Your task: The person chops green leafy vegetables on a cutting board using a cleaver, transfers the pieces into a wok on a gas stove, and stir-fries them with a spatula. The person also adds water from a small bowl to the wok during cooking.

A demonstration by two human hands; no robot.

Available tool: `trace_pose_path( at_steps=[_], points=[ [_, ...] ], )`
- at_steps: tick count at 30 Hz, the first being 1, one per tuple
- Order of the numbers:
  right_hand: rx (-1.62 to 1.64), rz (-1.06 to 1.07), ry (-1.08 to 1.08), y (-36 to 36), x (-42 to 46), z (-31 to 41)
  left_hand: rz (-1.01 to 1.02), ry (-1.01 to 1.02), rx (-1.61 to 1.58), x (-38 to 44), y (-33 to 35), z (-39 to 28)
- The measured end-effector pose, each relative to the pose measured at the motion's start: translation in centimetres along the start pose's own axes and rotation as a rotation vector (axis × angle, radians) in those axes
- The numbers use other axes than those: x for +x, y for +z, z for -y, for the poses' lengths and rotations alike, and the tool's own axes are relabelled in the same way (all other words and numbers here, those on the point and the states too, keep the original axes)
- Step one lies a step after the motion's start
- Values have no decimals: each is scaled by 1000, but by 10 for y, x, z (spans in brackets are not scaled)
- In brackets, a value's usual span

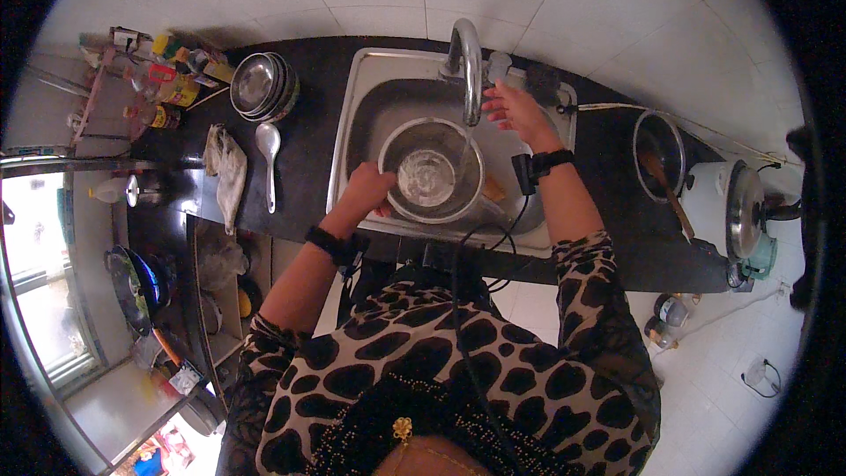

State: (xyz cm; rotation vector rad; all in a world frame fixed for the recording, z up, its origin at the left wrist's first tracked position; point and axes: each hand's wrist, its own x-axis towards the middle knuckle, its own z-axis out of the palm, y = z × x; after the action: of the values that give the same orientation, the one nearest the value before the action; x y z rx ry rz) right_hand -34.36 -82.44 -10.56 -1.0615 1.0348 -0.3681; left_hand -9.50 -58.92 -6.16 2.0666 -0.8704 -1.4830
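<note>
A round metal basin [433,124] sits in the stainless steel sink [377,106], with water in its bottom. My left hand [369,192] grips its left rim, thumb on top and fingers partly hidden underneath. From the spout of the chrome faucet [470,73], a thin stream of water [465,153] appears to run into the basin. Just right of the spout, my right hand [519,114] is raised with its fingers apart, holding nothing. A tan piece [494,189], too unclear to name, lies in the sink right of the basin.
Stacked metal bowls [256,84], a large spoon [269,152] and a cloth [227,175] lie on the left counter. At right are a metal bowl [642,120] holding a wooden-handled utensil [673,201] and a white lidded cooker [708,205]. A black cable [456,291] hangs before my body.
</note>
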Motion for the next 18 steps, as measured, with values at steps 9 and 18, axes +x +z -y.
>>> trace_pose_path(
  at_steps=[9,18],
  points=[
    [-25,-18,2,-1,3,-4,-1,32,21,1,1,-2],
    [-23,-21,23,1,0,-4,23,53,-14,0,0,-5]
  ],
)
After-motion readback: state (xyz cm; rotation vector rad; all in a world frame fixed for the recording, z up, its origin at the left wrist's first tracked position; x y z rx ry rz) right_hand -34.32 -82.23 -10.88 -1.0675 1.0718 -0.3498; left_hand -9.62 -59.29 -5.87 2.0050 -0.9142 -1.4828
